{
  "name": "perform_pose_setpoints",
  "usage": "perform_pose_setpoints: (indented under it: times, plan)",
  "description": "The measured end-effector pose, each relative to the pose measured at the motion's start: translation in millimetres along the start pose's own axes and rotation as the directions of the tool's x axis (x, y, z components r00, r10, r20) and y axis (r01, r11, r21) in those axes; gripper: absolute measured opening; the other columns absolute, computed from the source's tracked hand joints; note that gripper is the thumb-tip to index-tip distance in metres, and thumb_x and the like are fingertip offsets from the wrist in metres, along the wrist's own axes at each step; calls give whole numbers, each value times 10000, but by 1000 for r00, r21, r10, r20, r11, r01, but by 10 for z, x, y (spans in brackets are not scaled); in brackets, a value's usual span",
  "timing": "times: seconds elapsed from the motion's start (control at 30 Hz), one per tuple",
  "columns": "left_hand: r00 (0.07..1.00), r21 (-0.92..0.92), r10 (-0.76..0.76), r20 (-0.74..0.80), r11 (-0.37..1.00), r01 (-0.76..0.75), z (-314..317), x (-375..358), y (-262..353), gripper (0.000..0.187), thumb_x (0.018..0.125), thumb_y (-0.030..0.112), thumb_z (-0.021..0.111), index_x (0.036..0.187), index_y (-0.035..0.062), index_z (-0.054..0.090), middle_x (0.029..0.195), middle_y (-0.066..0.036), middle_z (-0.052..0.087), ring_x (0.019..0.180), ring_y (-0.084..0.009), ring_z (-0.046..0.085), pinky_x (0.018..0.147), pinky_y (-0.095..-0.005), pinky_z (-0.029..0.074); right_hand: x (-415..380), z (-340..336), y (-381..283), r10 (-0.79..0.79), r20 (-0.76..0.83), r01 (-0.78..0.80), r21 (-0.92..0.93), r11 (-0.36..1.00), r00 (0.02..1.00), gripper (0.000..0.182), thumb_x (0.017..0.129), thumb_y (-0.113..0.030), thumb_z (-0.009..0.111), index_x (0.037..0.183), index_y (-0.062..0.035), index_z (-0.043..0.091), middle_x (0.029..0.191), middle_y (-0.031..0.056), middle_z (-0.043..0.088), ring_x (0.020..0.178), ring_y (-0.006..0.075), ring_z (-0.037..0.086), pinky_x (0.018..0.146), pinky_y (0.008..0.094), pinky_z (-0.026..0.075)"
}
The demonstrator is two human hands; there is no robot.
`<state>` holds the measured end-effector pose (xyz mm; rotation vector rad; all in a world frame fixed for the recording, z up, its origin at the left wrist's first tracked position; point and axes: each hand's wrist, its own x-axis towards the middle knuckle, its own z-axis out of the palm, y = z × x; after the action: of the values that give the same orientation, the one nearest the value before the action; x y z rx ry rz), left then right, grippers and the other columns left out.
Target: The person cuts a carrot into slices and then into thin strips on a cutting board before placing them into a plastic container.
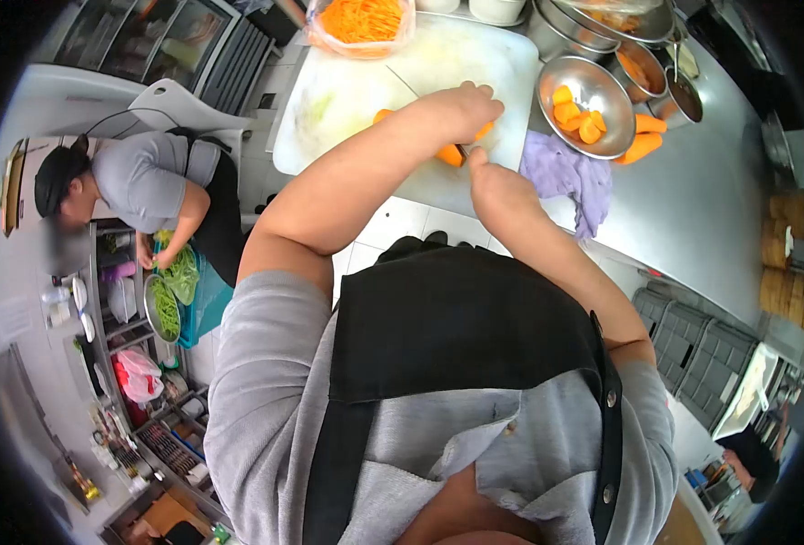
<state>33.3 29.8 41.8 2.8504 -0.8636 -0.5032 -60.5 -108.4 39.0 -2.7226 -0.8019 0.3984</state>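
A white cutting board (338, 118) carries orange carrot pieces (450, 155), partly covered by my hands and forearm. My left hand (464, 111) is over the carrot and the knife, its fingers curled down on the carrot. My right hand (504, 189) is closed round the knife handle beside it. The thin knife blade (403, 82) points to the upper left and passes under my left forearm. Just right of the board, a steel bowl (587, 106) holds several cut carrot chunks (567, 111). A purple cloth (567, 177) lies below the bowl.
Whole carrots (640, 145) lie beside the bowl on the steel counter (693, 218). A bag of shredded carrot (360, 23) stands at the board's far edge. Steel pots (638, 71) are at the upper right. At the left, another person (152, 177) handles green vegetables.
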Motion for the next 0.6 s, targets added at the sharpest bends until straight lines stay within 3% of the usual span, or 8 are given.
perform_pose_setpoints:
  times: [0.3,0.4,0.47,0.57,0.6]
  plan:
    - [998,-94,-61,3,994,61,-79,-67,-33,464,709,58,729,1146,136,594,1157,-84,547,1099,-332,512,963,-397,449,37,-7,4,23,48,-24,9,1000,999,157,863,-13,427,1016,17,436,802,213,657,771,365,669,646,467,532]
    - [946,-136,-90,-312,989,49,-101,-233,-50,380,737,70,709,1099,117,603,1123,-92,560,1087,-338,512,947,-401,448,30,-19,-49,60,66,-61,22,998,996,149,871,-18,412,1015,16,434,813,225,656,785,376,667,661,476,527]
    - [802,-251,-103,-588,966,-60,-161,-454,-186,287,763,99,697,1034,82,602,1072,-103,572,1061,-346,514,905,-383,450,28,-33,-54,65,61,-67,31,997,996,151,875,-21,406,1019,17,433,810,230,654,791,382,665,669,483,524]
    - [687,-286,-110,-718,947,-147,-24,-875,-338,237,769,136,705,965,68,591,1007,-109,576,1020,-343,518,866,-379,442,36,-51,-52,73,82,-75,22,997,994,155,878,-25,399,1023,17,436,808,231,655,799,388,662,673,486,521]
    - [689,-233,-70,-721,962,-145,93,-970,-344,249,765,151,716,962,70,585,1015,-110,569,1020,-336,512,874,-384,431,39,-55,-55,79,74,-80,16,997,994,155,879,-27,400,1023,16,437,806,229,656,792,389,661,669,487,520]
